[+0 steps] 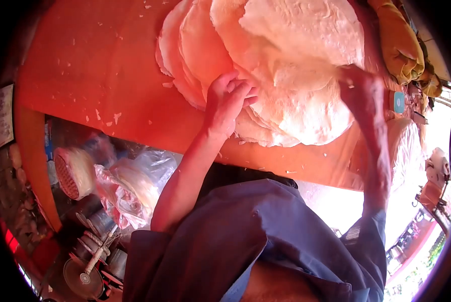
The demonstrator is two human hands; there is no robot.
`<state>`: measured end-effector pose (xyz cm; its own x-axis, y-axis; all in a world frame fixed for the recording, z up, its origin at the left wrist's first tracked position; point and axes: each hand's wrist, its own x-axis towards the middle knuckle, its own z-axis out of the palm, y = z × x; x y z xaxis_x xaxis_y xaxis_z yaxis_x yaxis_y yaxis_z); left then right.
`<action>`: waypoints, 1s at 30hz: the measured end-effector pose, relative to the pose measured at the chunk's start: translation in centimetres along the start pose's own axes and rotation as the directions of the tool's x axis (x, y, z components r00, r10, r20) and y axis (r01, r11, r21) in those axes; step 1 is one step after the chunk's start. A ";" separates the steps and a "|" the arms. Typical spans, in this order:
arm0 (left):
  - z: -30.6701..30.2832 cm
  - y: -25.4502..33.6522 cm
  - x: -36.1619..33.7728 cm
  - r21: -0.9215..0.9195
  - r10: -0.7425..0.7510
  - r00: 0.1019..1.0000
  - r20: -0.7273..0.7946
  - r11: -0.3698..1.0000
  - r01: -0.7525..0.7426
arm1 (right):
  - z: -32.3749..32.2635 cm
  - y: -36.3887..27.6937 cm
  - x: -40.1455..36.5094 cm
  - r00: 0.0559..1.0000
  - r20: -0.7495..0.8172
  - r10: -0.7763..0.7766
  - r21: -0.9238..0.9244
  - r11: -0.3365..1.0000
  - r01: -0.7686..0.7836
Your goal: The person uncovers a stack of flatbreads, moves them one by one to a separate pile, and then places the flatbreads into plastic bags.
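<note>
Several thin, round flatbreads (313,30) lie overlapped in a loose stack on the red-orange tabletop (94,65), close to its near edge. Left of the stack the surface spreads wide, marked only by scattered pale flakes; toward the wearer, a narrow strip separates the lowest bread from the table edge. On the right, room is tighter: a yellow cloth bundle (399,43) and a small blue-green box (398,102) stand near the right hand (361,93).

The breads are pale cream, with a pink cast on the left and strong glare at lower right. Rims are uneven and wavy; surfaces are faintly blistered and creased. The rounds are fanned, so successive edges show on the left.

The left hand (230,98) is over the stack's left-hand portion, fingers bent and loosely gathered; whether they grip a rim cannot be told. The right hand, at the stack's right edge, is curled, dark and blurred; whether its fingers pinch bread cannot be told.

The stack's far side is cut off by the top of the view. Below the table, plastic bags (135,189) are recognisable, but their contents are hard to make out.
</note>
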<state>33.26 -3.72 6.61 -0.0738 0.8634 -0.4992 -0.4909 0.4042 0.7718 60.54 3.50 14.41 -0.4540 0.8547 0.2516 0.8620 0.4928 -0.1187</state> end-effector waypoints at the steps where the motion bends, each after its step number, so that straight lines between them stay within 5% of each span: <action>1: -0.2 0.3 0.6 0.054 -0.016 0.999 0.052 0.998 0.013 | -2.4 -0.8 1.3 0.992 -0.119 0.029 -0.021 0.999 -0.032; 3: -0.2 0.2 0.7 0.113 -0.040 0.993 0.107 0.993 0.028 | -4.5 -2.7 2.2 0.970 -0.235 0.061 -0.039 0.997 -0.072; 5: 0.1 0.1 1.4 0.067 -0.090 0.994 0.064 0.994 0.085 | -5.0 -4.3 2.9 0.944 -0.284 -0.165 -0.147 0.981 0.128; 10: 0.6 0.3 1.2 0.004 -0.083 0.994 0.073 0.997 0.083 | 7.5 -6.1 0.4 0.998 -0.065 0.019 0.157 0.987 -0.008; 16: 1.1 0.1 1.4 -0.158 -0.045 0.995 0.087 0.986 0.058 | 7.9 -6.7 1.9 0.996 -0.053 0.078 0.132 0.989 -0.071; 18: 0.8 -0.1 1.7 -0.212 -0.055 0.997 0.053 0.975 0.066 | 9.0 -8.0 1.5 0.993 -0.090 0.078 0.267 0.962 -0.051; 22: 0.6 0.6 1.4 -0.102 0.008 0.994 0.109 0.995 0.003 | 6.6 -8.0 -1.2 0.994 -0.108 0.019 0.278 0.961 0.011; 25: -0.4 0.1 2.0 -0.084 -0.046 0.994 0.104 0.995 0.055 | 5.2 -6.2 -4.6 0.984 -0.108 0.145 0.277 0.955 -0.110; 26: -0.6 -0.1 2.3 -0.094 -0.064 0.995 0.082 0.993 0.071 | 5.8 -5.1 -5.8 0.937 -0.139 0.319 0.356 0.899 -0.253; 28: -0.3 0.3 2.1 -0.073 -0.080 0.991 0.103 0.993 0.087 | 6.4 -2.7 -6.8 0.571 0.179 0.801 0.730 0.281 -0.623; 30: 0.4 0.9 1.8 -0.132 -0.110 0.990 0.089 0.984 0.121 | 6.9 1.2 -6.8 0.383 0.439 0.812 0.875 -0.290 -0.388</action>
<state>33.03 -1.67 6.57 0.0578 0.8373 -0.5437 -0.6067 0.4620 0.6470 63.07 -0.60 5.90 0.4273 0.7995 -0.4221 -0.2711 -0.3321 -0.9034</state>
